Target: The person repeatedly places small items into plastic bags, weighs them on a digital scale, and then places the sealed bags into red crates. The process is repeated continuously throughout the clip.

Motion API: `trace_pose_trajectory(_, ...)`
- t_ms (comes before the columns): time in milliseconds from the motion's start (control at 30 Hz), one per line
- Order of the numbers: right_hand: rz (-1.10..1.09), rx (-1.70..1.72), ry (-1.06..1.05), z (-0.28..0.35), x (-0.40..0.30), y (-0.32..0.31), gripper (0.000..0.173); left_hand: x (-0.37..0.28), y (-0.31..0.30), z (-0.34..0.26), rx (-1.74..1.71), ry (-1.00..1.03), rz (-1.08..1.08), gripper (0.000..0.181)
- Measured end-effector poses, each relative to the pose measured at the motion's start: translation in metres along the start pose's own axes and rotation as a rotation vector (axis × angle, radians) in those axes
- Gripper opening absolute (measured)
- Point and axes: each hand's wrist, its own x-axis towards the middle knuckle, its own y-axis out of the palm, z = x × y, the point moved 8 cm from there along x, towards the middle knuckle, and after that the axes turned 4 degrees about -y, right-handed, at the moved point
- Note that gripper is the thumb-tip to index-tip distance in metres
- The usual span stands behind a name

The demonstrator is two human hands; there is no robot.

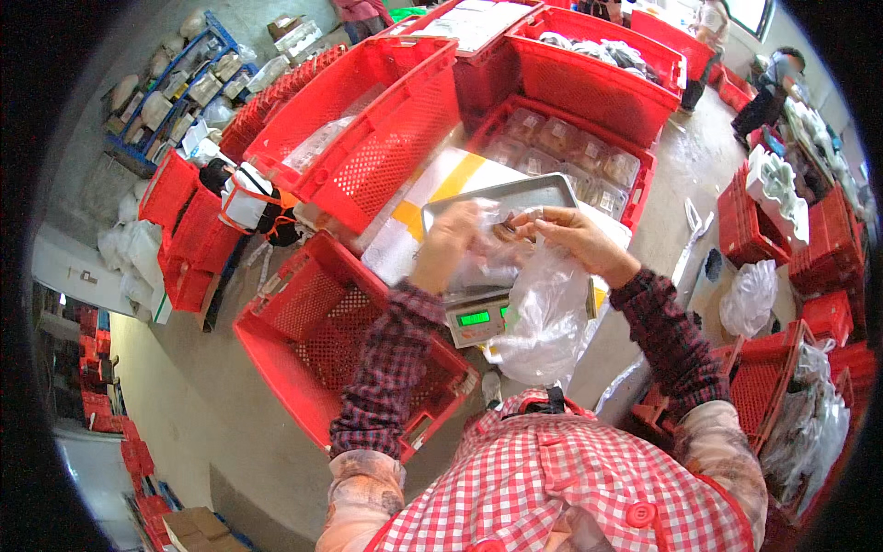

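Observation:
Both hands work at a clear plastic bag point(541, 310), which hangs toward my body. My right hand point(576, 238) pinches its gathered upper part between thumb and fingers. Blurred by motion, my left hand point(452, 238) touches clear plastic at its fingertips; its exact hold is hard to tell. Brownish contents, too unclear to name, show between the hands. Beneath them a grey metal tray point(552, 185) rests on a digital scale point(474, 324) with a lit green display. The scale is on a white foam box point(455, 165) with yellow tape.
An empty-looking red crate point(310, 265) stands at the lower left, and a taller one point(393, 148) beyond it. Behind the foam box, a red crate point(638, 200) holds several clear packed containers point(590, 152). A person point(252, 200) is at the left; others point(772, 86) are at the far right.

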Motion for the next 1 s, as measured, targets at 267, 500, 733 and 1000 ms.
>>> trace_pose_trajectory(267, -0.151, 0.339, 0.085, -0.020, 0.002, 0.010, 0.021, 0.040, 0.036, 0.042, 0.044, -0.030, 0.267, 0.036)
trace_pose_trajectory(500, -0.435, 0.709, 0.337, -0.087, -0.005, -0.054, 0.018, 0.026, 0.009, 0.055, -0.185, -0.175, 0.093, 0.017)
trace_pose_trajectory(733, -0.284, 0.877, 0.121, -0.071, -0.024, 0.018, 0.043, -0.014, -0.022, 0.103, 0.983, 0.397, 0.028, 0.023)
trace_pose_trajectory(1000, -0.416, 0.114, -0.320, -0.081, 0.045, -0.054, 0.067, -0.016, -0.041, 0.077, -0.191, 0.024, -0.093, 0.028)
